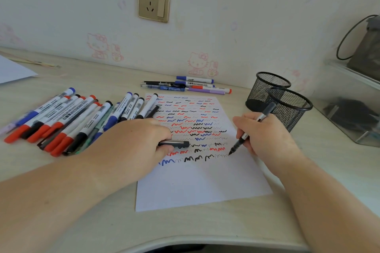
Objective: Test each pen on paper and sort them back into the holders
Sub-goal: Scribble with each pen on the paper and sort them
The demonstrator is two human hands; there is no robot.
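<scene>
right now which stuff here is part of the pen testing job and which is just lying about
Part of the job:
- pen in the right hand
- pen cap in the left hand
- paper with test squiggles
- marker pile
- small pen group
- two mesh holders

Just lying about:
- wall socket
- clear box
- spare sheet

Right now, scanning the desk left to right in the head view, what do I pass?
Pile of markers → left hand holding pen cap → paper → right hand writing with pen → mesh holders → clear box.
</scene>
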